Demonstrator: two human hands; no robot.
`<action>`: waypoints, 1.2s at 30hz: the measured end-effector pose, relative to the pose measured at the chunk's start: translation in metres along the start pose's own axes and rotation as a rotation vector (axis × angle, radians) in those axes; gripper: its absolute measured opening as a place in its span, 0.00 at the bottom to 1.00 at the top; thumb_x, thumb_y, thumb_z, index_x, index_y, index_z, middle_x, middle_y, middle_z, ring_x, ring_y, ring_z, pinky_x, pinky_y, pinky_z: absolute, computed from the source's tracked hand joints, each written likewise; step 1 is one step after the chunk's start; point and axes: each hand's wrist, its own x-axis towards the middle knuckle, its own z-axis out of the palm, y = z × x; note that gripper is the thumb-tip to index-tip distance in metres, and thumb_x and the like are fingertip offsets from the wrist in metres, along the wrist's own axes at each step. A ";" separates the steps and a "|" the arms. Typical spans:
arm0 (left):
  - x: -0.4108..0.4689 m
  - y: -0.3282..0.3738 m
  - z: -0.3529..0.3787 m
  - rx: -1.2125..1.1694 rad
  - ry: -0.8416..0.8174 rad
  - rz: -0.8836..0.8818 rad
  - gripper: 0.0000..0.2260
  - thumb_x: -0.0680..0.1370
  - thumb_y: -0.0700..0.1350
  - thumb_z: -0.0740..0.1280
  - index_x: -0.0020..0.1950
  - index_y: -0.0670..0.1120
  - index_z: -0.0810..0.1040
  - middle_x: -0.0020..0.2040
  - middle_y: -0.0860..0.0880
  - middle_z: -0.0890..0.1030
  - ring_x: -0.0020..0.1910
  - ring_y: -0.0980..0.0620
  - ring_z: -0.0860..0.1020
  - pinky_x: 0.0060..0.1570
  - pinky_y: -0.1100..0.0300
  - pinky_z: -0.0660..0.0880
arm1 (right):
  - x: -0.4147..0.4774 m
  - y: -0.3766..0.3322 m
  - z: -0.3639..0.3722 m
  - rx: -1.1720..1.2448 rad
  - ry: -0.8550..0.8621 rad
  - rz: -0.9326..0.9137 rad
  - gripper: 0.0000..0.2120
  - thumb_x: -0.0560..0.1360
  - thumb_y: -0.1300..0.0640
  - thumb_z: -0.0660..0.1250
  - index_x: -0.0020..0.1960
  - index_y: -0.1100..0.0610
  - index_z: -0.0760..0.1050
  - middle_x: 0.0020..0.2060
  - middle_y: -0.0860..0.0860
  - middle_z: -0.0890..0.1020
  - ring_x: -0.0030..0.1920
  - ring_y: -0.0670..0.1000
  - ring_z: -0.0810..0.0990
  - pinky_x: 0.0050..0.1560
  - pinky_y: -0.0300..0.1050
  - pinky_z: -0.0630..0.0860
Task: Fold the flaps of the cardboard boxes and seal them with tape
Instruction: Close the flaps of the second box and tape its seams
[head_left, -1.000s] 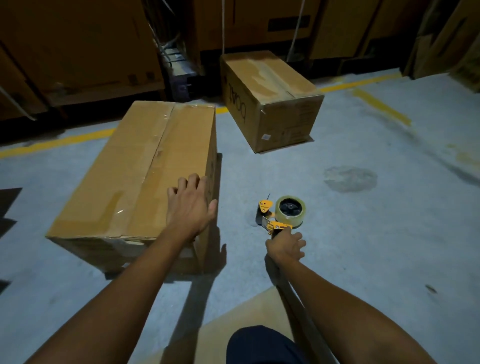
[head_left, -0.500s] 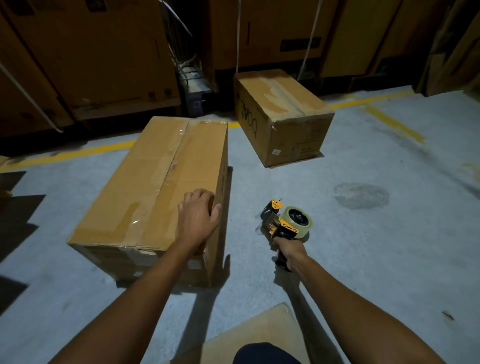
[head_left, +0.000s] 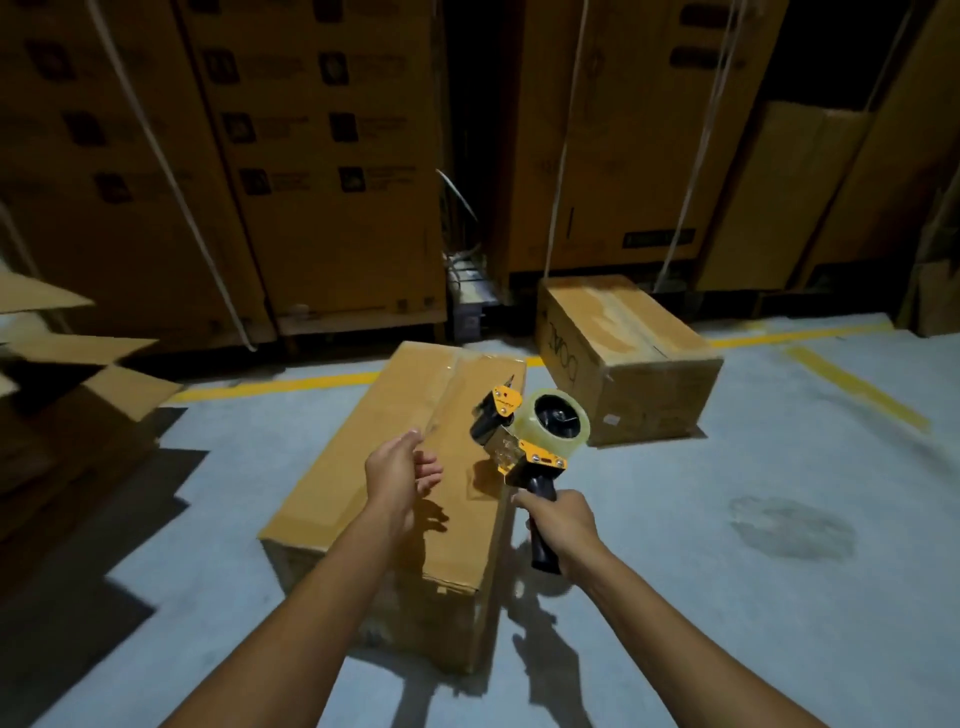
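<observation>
right hand (head_left: 563, 525): wrapped round dispenser (head_left: 535, 441) handle, held over box (head_left: 363, 493) right edge | left hand (head_left: 397, 467): loosely spread above box top, nothing held | box: closed, set on floor (head_left: 727, 597)

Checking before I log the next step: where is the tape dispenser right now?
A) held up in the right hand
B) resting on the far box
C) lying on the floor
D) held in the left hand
A: the right hand has its grip round the black handle of the tape dispenser, held up in the air by the nearer box, while the left hand holds nothing.
</observation>
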 end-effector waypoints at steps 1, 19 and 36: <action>0.002 0.007 -0.007 -0.034 -0.006 -0.028 0.15 0.83 0.52 0.62 0.56 0.40 0.77 0.43 0.41 0.79 0.39 0.46 0.79 0.36 0.57 0.78 | -0.002 -0.006 0.010 -0.035 -0.015 -0.036 0.13 0.70 0.51 0.75 0.43 0.60 0.77 0.34 0.54 0.81 0.36 0.54 0.81 0.37 0.48 0.74; 0.034 0.020 -0.139 -0.595 0.022 -0.375 0.13 0.81 0.47 0.62 0.54 0.36 0.75 0.55 0.36 0.74 0.50 0.41 0.77 0.45 0.50 0.79 | -0.025 -0.048 0.123 -0.383 -0.122 -0.380 0.18 0.74 0.42 0.73 0.39 0.57 0.81 0.33 0.52 0.84 0.35 0.53 0.84 0.41 0.53 0.80; 0.044 0.015 -0.195 -0.329 -0.215 -0.574 0.17 0.77 0.45 0.71 0.33 0.36 0.80 0.41 0.38 0.81 0.43 0.44 0.83 0.38 0.55 0.82 | -0.021 -0.064 0.151 -0.529 -0.124 -0.508 0.15 0.71 0.46 0.75 0.37 0.56 0.78 0.32 0.53 0.82 0.33 0.52 0.79 0.31 0.44 0.71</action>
